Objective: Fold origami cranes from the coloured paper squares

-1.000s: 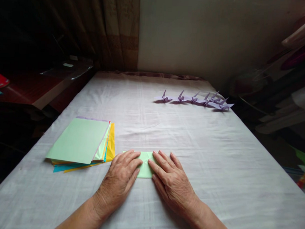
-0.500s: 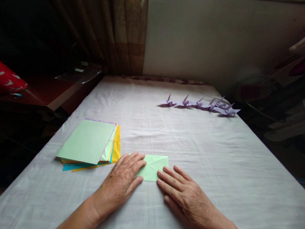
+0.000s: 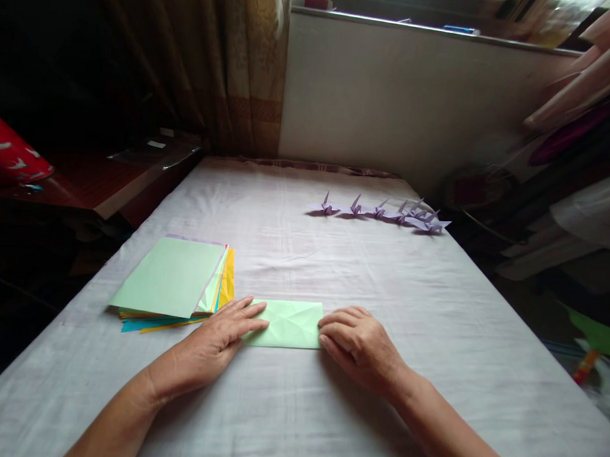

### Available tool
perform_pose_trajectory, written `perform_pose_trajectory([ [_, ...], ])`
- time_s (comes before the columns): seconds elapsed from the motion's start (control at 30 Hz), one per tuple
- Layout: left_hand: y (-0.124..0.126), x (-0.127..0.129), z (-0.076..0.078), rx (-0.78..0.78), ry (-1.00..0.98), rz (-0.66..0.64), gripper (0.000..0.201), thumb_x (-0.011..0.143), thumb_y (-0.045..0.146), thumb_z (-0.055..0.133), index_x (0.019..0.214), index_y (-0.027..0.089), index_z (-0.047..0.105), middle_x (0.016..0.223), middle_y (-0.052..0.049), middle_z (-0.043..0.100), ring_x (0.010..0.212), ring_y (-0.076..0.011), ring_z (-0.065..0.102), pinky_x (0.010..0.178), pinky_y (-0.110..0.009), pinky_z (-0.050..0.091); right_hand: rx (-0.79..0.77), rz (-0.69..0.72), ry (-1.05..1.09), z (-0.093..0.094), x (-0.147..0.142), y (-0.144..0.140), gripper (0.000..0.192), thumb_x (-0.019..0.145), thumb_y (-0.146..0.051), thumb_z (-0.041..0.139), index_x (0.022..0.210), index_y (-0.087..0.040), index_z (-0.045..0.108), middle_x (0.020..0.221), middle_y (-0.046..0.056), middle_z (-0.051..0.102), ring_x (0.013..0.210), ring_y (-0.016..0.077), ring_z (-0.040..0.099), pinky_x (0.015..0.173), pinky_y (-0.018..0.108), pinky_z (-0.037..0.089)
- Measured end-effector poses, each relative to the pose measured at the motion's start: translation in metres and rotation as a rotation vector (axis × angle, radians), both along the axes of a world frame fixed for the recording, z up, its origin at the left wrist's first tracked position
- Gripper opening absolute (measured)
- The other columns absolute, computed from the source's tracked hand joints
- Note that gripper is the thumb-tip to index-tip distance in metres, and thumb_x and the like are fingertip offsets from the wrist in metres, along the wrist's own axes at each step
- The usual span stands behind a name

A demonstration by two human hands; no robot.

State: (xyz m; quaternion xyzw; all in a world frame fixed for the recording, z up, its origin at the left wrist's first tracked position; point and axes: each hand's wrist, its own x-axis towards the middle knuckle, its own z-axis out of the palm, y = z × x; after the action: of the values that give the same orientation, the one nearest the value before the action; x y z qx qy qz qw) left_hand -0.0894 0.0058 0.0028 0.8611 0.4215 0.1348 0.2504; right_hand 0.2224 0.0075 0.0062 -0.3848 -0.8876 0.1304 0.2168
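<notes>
A light green sheet of origami paper [image 3: 291, 325], folded into a rectangle with crossing creases, lies flat on the white cloth. My left hand [image 3: 226, 332] rests on its left end, fingers stretched out and slightly apart. At the right edge of the paper, my right hand [image 3: 363, 344] has its fingers curled together, thumb and fingertips pinching the edge. Just left of my left hand is a stack of coloured paper [image 3: 170, 274], pale green on top, with yellow, blue and purple edges showing beneath.
Several purple paper cranes [image 3: 356, 209] stand in a row at the far right of the cloth-covered table [image 3: 265, 220]. A dark wooden surface [image 3: 86, 187] with a red printed object [image 3: 15, 153] lies to the left. Fabrics [image 3: 586, 205] hang at the right.
My right hand has gone from lying spread on the paper to pinching its right edge. My left hand has shifted left, uncovering more of the paper. The view has tilted up and turned right.
</notes>
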Motion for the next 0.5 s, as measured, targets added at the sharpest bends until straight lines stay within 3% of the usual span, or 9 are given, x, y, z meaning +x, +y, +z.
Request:
perform_pose_trajectory([
  [0.07,0.000,0.000,0.002,0.003,0.002,-0.006,0.046,0.094,0.013,0.041,0.130,0.034,0.059,0.148,0.001,0.048,0.140,-0.0209,0.038,0.110,-0.048,0.040,-0.035,-0.122,-0.023,0.000,-0.010,0.008,0.013,0.087,-0.023,0.061,0.099,-0.021,0.066,0.106,0.006,0.070,0.094,0.0208,0.064,0.085,0.037,0.048],
  [0.17,-0.001,0.002,0.001,0.025,0.001,-0.003,0.044,0.091,0.013,0.046,0.128,0.032,0.061,0.147,0.000,0.049,0.140,-0.0225,0.039,0.111,-0.048,0.039,-0.102,-0.249,-0.078,0.001,-0.023,0.016,0.038,0.076,-0.025,0.072,0.113,-0.020,0.063,0.122,0.010,0.063,0.109,0.0275,0.057,0.094,0.043,0.045],
  [0.3,-0.004,0.012,-0.005,0.108,0.012,0.061,0.034,0.090,0.026,0.056,0.123,0.028,0.064,0.141,-0.004,0.056,0.137,-0.0267,0.043,0.111,-0.052,0.038,-0.204,-0.300,-0.109,0.008,-0.032,0.019,0.031,0.073,-0.022,0.072,0.103,-0.021,0.065,0.122,0.009,0.061,0.109,0.0270,0.055,0.096,0.041,0.042],
  [0.5,-0.007,0.025,-0.016,0.288,-0.028,0.137,0.027,0.091,0.027,0.057,0.115,0.027,0.067,0.130,-0.005,0.064,0.128,-0.0272,0.053,0.107,-0.052,0.043,-0.295,-0.345,-0.135,0.017,-0.036,0.021,0.025,0.071,-0.020,0.068,0.096,-0.019,0.064,0.112,0.008,0.062,0.105,0.0239,0.054,0.092,0.035,0.041],
])
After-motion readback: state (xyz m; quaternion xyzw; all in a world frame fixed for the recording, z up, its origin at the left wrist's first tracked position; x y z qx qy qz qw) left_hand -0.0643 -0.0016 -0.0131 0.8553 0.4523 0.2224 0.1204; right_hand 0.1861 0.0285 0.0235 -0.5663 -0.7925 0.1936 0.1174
